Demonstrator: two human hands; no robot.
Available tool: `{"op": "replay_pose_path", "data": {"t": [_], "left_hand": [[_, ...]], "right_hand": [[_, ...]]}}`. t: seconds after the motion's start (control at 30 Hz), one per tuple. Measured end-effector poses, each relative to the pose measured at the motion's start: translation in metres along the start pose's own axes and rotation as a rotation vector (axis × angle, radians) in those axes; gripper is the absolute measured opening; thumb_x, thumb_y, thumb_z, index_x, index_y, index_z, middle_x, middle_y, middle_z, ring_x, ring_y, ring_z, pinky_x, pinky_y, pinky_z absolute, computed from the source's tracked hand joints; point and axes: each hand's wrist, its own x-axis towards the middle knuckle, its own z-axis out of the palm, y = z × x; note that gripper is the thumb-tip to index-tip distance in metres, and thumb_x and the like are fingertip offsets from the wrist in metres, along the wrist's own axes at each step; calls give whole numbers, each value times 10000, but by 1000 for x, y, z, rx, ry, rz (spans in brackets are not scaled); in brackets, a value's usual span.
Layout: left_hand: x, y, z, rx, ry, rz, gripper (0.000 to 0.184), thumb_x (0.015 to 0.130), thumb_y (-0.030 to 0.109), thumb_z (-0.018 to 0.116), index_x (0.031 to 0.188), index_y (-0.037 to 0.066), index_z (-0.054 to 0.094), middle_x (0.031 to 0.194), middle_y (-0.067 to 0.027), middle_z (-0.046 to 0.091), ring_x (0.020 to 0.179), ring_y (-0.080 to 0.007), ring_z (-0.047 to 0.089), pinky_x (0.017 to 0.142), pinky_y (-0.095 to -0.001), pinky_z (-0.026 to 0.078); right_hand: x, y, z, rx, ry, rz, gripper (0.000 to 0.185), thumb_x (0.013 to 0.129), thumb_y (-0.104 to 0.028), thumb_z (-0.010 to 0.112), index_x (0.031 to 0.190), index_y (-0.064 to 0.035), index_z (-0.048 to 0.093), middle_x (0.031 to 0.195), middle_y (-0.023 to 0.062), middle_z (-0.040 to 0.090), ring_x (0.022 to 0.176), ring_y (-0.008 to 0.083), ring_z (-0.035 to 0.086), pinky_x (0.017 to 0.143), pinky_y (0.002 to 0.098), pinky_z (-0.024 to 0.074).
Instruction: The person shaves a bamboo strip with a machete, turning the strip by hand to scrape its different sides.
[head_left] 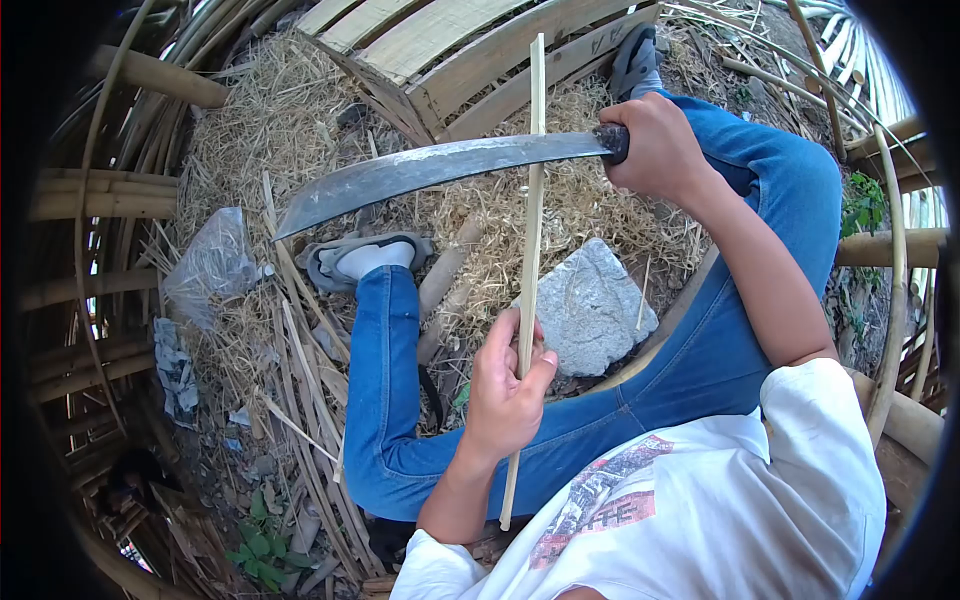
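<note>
My left hand (508,385) is closed around the lower part of a long, pale bamboo strip (532,230), which stands nearly upright in the view. In my right hand (655,148) is the dark handle of a machete (430,170). Its broad, curved blade points left and crosses in front of the strip's upper part; whether the edge touches the strip I cannot tell. A rough grey stone block (590,310) lies on the ground between my legs, just right of the strip.
A slatted wooden crate (450,75) stands ahead. Shavings (270,110) cover the ground. Left are a clear plastic bag (212,262), a crumpled grey scrap (176,370) and several split bamboo strips (310,420). Bamboo poles (105,200) wall the left side; more poles (893,247) stand right.
</note>
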Motion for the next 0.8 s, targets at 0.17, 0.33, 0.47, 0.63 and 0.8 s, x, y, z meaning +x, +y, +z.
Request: {"op": "replay_pose_path", "data": {"t": [0.17, 0.33, 0.47, 0.63, 0.8], "left_hand": [[-11, 6, -6, 41, -64, 6, 222, 928, -31, 556, 1118, 36, 463, 650, 68, 438, 495, 5, 342, 432, -209, 226], [-11, 2, -5, 100, -119, 3, 200, 934, -9, 556, 1113, 45, 484, 649, 67, 453, 505, -3, 360, 444, -213, 232], [-5, 1, -9, 82, -71, -33, 196, 935, -2, 556, 1110, 49, 483, 640, 67, 449, 502, -7, 357, 445, -217, 233], [2, -8, -10, 155, -38, -2, 166, 955, 16, 554, 1099, 54, 482, 629, 70, 438, 502, -8, 356, 444, -218, 232], [3, -3, -5, 215, -17, 18, 122, 1004, 90, 558, 1092, 53, 483, 629, 73, 426, 495, -3, 350, 439, -218, 229]], "right_hand": [[21, 57, -5, -63, 182, 181, 238, 689, -213, 716, 883, -87, 768, 804, 191, 711, 796, 389, 696, 786, 467, 563], [22, 65, -41, -6, 256, 250, 229, 739, -208, 711, 912, -68, 766, 831, 206, 716, 829, 387, 698, 790, 452, 550], [19, 51, -34, 88, 263, 203, 236, 740, -214, 720, 901, -46, 760, 833, 204, 713, 825, 404, 680, 801, 444, 547], [1, 8, -21, 79, 179, 52, 229, 708, -185, 699, 881, -49, 762, 798, 194, 697, 826, 392, 665, 792, 463, 542], [-13, -29, -15, 147, -153, -6, 259, 641, -150, 682, 874, -76, 768, 787, 182, 694, 829, 377, 666, 785, 471, 543]]}}
